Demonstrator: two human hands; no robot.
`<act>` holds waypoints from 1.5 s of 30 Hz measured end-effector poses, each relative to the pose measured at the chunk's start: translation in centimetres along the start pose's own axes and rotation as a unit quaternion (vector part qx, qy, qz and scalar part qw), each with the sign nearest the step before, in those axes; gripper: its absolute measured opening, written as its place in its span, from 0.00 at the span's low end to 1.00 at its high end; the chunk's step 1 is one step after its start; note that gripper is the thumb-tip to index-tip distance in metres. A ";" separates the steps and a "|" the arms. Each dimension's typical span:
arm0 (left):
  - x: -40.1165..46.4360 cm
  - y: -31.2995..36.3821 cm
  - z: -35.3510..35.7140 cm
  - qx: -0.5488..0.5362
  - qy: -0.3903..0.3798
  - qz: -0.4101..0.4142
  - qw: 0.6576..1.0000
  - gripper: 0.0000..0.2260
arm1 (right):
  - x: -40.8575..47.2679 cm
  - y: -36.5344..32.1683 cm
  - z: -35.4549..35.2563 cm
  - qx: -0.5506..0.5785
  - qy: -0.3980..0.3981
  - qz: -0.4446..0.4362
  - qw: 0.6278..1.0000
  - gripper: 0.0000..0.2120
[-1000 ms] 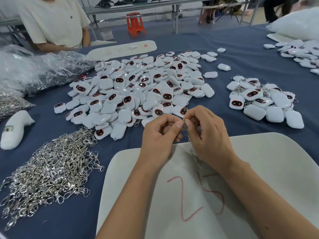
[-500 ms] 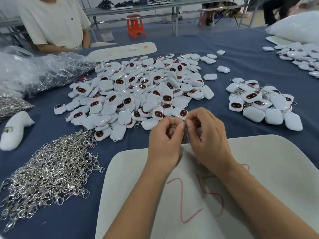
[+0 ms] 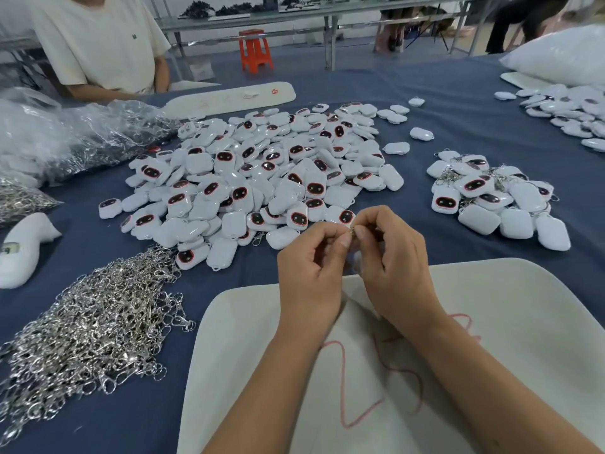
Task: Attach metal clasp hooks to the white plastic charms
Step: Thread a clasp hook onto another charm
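A tangled heap of metal clasp hooks (image 3: pixel 88 326) lies at the left of the blue-covered worktop (image 3: pixel 458 103), with a large pile of white plastic charms (image 3: pixel 262 178) spread behind it. At centre, above a white tray (image 3: pixel 523 322) marked in red, the left hand (image 3: pixel 311 273) and right hand (image 3: pixel 393 263) meet fingertip to fingertip, each grip pinching a small metal clasp (image 3: pixel 352 229), a white charm (image 3: pixel 357 258) partly hidden between the palms. A smaller pile of charms with hooks fitted (image 3: pixel 497 201) lies to the right.
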State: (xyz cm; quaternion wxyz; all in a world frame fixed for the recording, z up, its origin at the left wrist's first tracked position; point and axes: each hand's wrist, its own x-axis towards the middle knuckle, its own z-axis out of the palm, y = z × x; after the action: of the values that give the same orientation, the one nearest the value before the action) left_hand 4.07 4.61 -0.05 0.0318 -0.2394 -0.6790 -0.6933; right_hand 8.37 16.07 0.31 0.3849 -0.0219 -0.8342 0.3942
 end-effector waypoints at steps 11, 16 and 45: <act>-0.4 0.4 1.4 0.001 0.056 -0.037 0.998 0.06 | -0.1 -0.1 0.4 -0.027 0.028 0.004 0.999 0.04; -0.2 0.4 0.9 0.023 0.057 -0.012 0.998 0.06 | -0.1 -0.4 0.5 -0.003 0.014 0.007 1.000 0.03; 0.6 -0.5 -1.1 0.282 -0.090 0.104 0.950 0.06 | 1.0 1.3 -1.0 0.216 0.047 0.274 0.936 0.05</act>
State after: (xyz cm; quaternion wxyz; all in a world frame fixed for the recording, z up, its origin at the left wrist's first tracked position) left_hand 3.05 3.73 -0.23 0.1083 -0.3516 -0.8182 -0.4419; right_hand 7.96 17.91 0.42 0.2958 -0.1841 -0.6718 0.6537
